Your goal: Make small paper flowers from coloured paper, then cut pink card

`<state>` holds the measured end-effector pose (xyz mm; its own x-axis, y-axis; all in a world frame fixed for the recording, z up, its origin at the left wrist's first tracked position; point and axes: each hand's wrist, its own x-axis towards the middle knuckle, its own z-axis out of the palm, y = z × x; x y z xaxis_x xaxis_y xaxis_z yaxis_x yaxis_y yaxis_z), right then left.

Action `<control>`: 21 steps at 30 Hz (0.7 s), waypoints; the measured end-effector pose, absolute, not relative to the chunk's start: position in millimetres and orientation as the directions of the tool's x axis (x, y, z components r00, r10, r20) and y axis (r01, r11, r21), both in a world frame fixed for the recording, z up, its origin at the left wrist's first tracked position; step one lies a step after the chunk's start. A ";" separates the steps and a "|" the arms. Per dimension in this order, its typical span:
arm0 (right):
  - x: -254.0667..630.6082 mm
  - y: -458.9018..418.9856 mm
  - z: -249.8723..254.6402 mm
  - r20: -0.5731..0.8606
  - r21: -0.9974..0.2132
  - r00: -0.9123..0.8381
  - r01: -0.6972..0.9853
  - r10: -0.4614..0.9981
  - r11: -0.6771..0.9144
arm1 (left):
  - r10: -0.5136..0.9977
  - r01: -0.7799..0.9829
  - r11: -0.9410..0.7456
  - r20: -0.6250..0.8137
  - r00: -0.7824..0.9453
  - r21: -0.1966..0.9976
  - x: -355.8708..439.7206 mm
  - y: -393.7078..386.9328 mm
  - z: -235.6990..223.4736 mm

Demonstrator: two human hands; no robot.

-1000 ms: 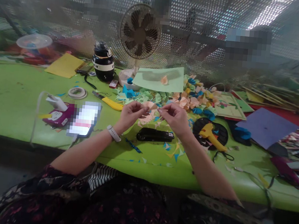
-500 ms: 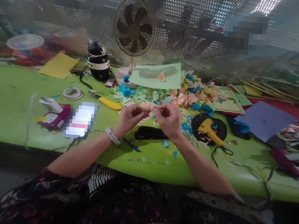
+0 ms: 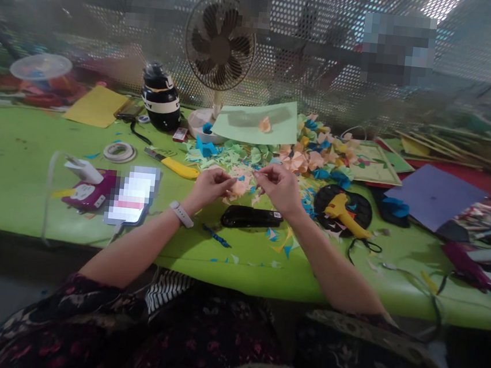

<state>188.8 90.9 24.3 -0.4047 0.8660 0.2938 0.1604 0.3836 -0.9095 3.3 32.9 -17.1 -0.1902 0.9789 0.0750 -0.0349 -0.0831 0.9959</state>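
My left hand, with a white band on its wrist, pinches a peach paper flower between thumb and fingertips. To its right, my right hand is closed in a pinch, apart from the flower; whatever its fingertips hold is too small to make out. Paper scraps lie under and behind both hands. Below them, on the green tabletop, rests a black stapler. A heap of peach, blue, yellow and green paper flowers is just beyond my right hand.
A yellow utility knife, tape roll and lit phone lie to the left. A yellow glue gun rests on a black round pad at right. Behind stand a fan, a black jug and a green sheet.
My hands have moved apart, the left slightly leftward with the peach flower. More of the stapler shows below them.
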 end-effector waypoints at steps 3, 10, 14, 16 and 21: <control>190.5 101.3 21.2 0.248 -0.929 -0.416 0.152 0.875 0.336 | 0.981 0.065 0.022 -0.009 -0.195 0.998 -4.0 35.5 -20.2; 187.7 97.1 27.8 0.203 -0.951 -0.451 0.122 0.869 0.285 | 0.910 0.189 -0.133 0.195 -0.366 0.973 -2.9 28.0 -2.1; 184.8 89.9 30.1 0.190 -0.955 -0.503 0.106 0.843 0.278 | 0.912 0.056 -0.316 0.319 -0.257 0.947 4.4 23.4 3.6; 184.2 87.2 29.8 0.199 -0.952 -0.530 0.096 0.824 0.291 | 0.933 0.011 -0.321 0.318 -0.167 0.947 8.3 21.1 3.3; 184.8 84.4 29.3 0.193 -0.947 -0.584 0.101 0.788 0.306 | 0.950 -0.023 -0.290 0.285 -0.127 0.957 12.8 17.8 1.8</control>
